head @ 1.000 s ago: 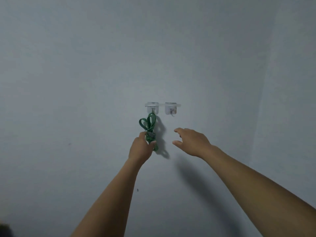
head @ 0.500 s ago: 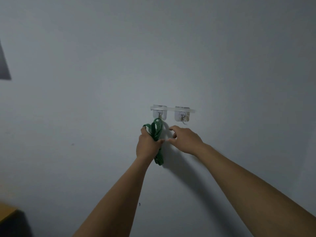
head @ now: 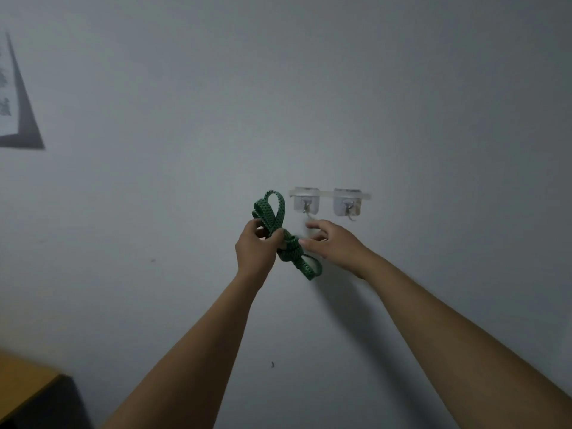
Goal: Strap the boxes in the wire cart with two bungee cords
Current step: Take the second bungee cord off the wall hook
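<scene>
Your left hand (head: 256, 247) holds the cord (head: 272, 213) before the wall (head: 402, 119), just left of and below the hooks (head: 305, 202) mounted side by side, your right hand (head: 335, 244) just right of the cord under them, a poster (head: 14, 97) far left, a table (head: 21, 385) lower left.

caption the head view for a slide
Left hand grips a knotted green dotted bungee cord near two clear adhesive wall hooks; right hand open.

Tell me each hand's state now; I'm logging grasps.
Left hand: closed on the green bungee cord.
Right hand: open, holding nothing.
</scene>
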